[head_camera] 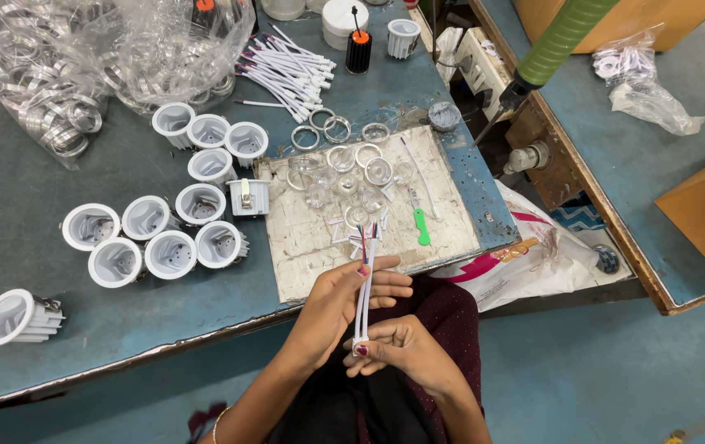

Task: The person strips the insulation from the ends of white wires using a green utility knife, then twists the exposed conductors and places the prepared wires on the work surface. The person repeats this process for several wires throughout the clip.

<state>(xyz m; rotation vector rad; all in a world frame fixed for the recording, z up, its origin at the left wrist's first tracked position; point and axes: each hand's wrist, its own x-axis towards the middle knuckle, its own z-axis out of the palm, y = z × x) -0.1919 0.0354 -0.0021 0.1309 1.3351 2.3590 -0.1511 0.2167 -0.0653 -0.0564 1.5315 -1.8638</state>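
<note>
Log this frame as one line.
left hand: holds white cable | right hand: pinches cable's lower end | white housings on table

Looking steeply down from head height, close over the hands, facing the blue workbench ahead.

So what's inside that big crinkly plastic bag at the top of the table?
The clear plastic bag holds lots of shiny metal rings, piled together. Something with an orange top shows through near its upper edge. The crumpled, glaring plastic hides whatever lies deeper inside.
</note>
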